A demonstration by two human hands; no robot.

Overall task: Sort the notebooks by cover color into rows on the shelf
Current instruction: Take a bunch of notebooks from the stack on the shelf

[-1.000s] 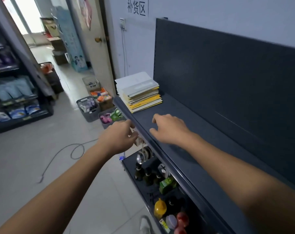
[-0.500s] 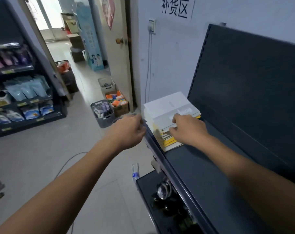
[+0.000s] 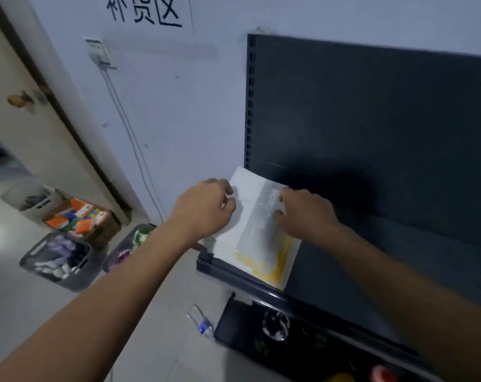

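A stack of notebooks (image 3: pixel 257 238) lies at the left end of the dark shelf (image 3: pixel 344 274). White covers are on top and yellow covers show lower down at the front. My left hand (image 3: pixel 206 208) rests on the stack's left edge with its fingers curled against the top white notebook. My right hand (image 3: pixel 302 213) lies on the right side of the top notebook, fingers bent on the cover. Whether either hand has a grip is blurred. The back of the stack is hidden behind my hands.
The shelf's dark back panel (image 3: pixel 371 128) rises behind it. A lower shelf (image 3: pixel 289 334) holds bottles and small goods. On the floor to the left stand grey baskets (image 3: pixel 57 260), a cardboard box of orange packs (image 3: pixel 82 219) and a plastic bottle (image 3: pixel 202 321). A door (image 3: pixel 27 106) is at the left.
Both hands have moved forward from the shelf's front edge onto the notebook stack. The camera has moved closer, so the stack sits nearer and larger.
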